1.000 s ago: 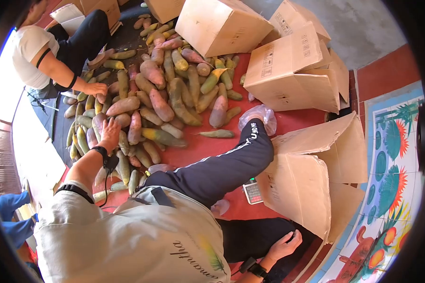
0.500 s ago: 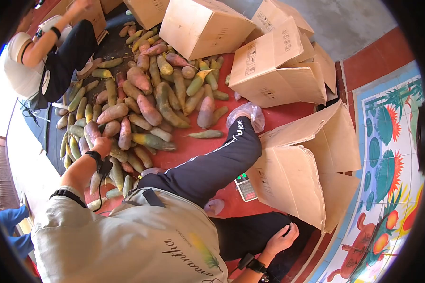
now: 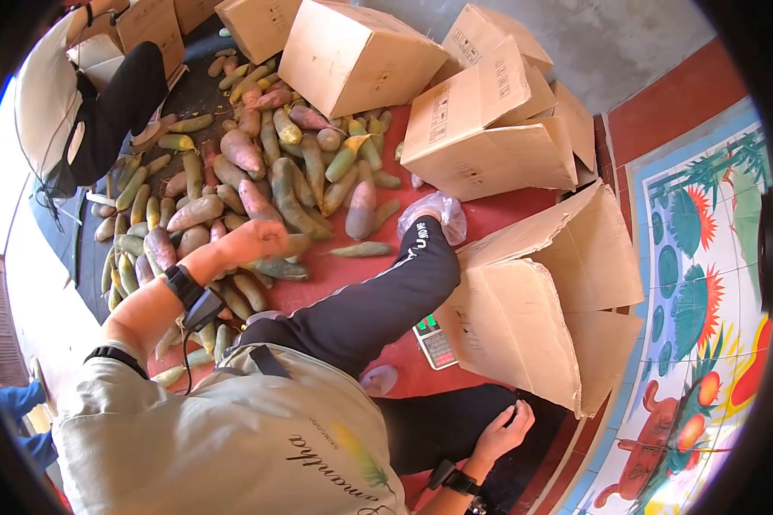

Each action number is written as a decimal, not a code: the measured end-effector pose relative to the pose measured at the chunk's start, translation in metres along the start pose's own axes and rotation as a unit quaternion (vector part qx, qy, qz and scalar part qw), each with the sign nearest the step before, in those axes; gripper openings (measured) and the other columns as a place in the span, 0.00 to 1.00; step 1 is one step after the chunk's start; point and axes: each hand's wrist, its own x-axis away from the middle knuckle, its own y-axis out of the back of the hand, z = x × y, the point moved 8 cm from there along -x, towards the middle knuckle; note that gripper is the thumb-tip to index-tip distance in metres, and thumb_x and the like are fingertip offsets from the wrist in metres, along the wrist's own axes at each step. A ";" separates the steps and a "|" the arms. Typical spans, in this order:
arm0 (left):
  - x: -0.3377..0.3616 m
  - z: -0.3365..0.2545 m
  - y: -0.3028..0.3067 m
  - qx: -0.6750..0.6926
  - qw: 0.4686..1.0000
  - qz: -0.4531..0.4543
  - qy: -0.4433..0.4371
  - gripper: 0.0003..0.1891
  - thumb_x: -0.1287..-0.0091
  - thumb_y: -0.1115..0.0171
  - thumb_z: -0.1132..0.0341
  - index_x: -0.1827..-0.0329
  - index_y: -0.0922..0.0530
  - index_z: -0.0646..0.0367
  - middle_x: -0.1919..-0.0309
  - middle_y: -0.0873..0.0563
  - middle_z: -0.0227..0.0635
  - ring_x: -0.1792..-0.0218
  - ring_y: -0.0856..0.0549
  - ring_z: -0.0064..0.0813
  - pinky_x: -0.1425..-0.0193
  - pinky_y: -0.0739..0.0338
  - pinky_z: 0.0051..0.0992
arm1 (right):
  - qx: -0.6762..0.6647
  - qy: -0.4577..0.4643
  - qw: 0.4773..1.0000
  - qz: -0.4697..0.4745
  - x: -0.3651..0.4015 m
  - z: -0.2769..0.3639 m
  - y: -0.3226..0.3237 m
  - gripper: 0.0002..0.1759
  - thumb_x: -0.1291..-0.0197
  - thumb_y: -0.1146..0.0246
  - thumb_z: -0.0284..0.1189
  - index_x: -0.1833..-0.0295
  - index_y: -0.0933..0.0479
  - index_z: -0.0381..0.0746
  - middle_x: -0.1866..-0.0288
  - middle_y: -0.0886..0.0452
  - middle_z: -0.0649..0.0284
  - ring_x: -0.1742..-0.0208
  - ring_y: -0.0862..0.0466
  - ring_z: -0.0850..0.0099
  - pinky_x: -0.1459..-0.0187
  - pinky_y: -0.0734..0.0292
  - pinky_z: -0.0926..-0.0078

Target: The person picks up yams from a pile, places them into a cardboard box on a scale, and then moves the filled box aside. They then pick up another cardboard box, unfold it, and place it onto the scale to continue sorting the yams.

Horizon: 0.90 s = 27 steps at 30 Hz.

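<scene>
My left hand (image 3: 262, 241) is over the right part of a pile of large radishes (image 3: 195, 213), pinkish-red and green. Its fingers are smeared by motion, and whether a radish is in its grip cannot be made out. Just beyond the fingertips lies a green radish (image 3: 279, 269). My right hand (image 3: 502, 431) rests by my bent knee with loosely curled, parted fingers and nothing in it. To its upper left, a scale (image 3: 435, 345) with a green-lit display sits partly under an open cardboard box (image 3: 515, 322).
More cardboard boxes (image 3: 356, 64) stand behind the pile, one with raised flaps (image 3: 489, 129). Another person (image 3: 56, 112) sits at the upper left beside the radishes. A tiled mural wall (image 3: 687, 326) borders the right. My plastic-covered foot (image 3: 438, 215) rests on the red floor.
My left hand has swung right across the pile, away from the radishes on the left. My right hand has stayed by the knee. The other person's arm has moved up and left.
</scene>
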 end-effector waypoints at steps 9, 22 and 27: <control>0.013 -0.185 -0.138 0.214 0.923 0.279 -0.156 0.04 0.33 0.49 0.77 0.60 0.25 0.61 0.74 0.23 0.26 0.72 0.25 0.15 0.66 0.29 0.17 | -0.191 0.117 0.971 0.079 -0.034 0.100 0.003 0.24 0.50 0.36 0.24 0.45 0.30 0.35 0.50 0.26 0.51 0.52 0.23 0.57 0.50 0.27 0.64; 0.054 -0.211 -0.204 0.272 0.806 0.514 -0.112 0.06 0.32 0.55 0.77 0.66 0.30 0.60 0.83 0.31 0.22 0.79 0.28 0.14 0.38 0.27 0.35 | -0.246 0.220 0.928 0.174 -0.038 0.177 -0.020 0.39 0.60 0.25 0.32 0.41 0.33 0.35 0.41 0.28 0.50 0.44 0.25 0.51 0.45 0.27 0.59; 0.061 -0.210 -0.217 0.292 0.774 0.550 -0.112 0.04 0.35 0.51 0.74 0.67 0.29 0.57 0.84 0.31 0.23 0.81 0.30 0.15 0.45 0.25 0.31 | -0.260 0.226 0.923 0.169 -0.041 0.182 -0.024 0.35 0.59 0.26 0.30 0.44 0.31 0.35 0.45 0.25 0.50 0.46 0.24 0.52 0.46 0.27 0.60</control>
